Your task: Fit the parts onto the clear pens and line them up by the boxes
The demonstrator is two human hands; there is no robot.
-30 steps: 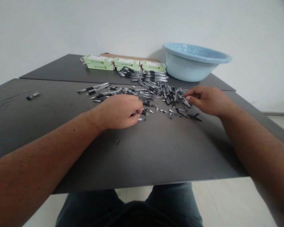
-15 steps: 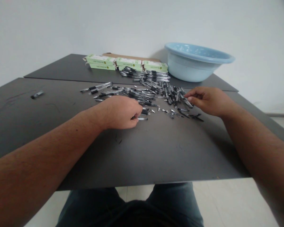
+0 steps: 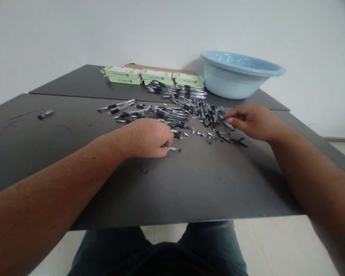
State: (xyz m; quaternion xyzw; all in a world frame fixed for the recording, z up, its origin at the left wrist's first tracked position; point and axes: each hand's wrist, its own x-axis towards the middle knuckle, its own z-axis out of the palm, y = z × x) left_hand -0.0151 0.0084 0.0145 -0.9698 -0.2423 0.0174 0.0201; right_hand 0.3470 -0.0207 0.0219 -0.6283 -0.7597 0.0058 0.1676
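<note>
Pinching a pen (image 3: 175, 149) between closed fingertips, the left hand (image 3: 149, 138) sat before the heaped pens (image 3: 166, 114), dark grey table (image 3: 195, 184) reaching from it to the near edge (image 3: 189, 221). The right hand (image 3: 253, 122), thumb and fingers slightly parted, was at the heap's right side, whether gripping one I could not tell. Green boxes (image 3: 123, 79) and a blue basin (image 3: 232, 82) stood behind, before a pale wall (image 3: 161, 30).

Pale plain wall (image 3: 161, 30) beyond the hands (image 3: 151, 138) (image 3: 251, 122), spanning the view. Dark grey desk (image 3: 189, 188) beneath them, matte, scuffed; second dark top (image 3: 63, 82) farther off, thin seam between. Light tiled floor (image 3: 276, 245) nearer than the hands, again far right, where a greyish skirting strip (image 3: 337, 139) meets wall. Light soft, diffuse.
</note>
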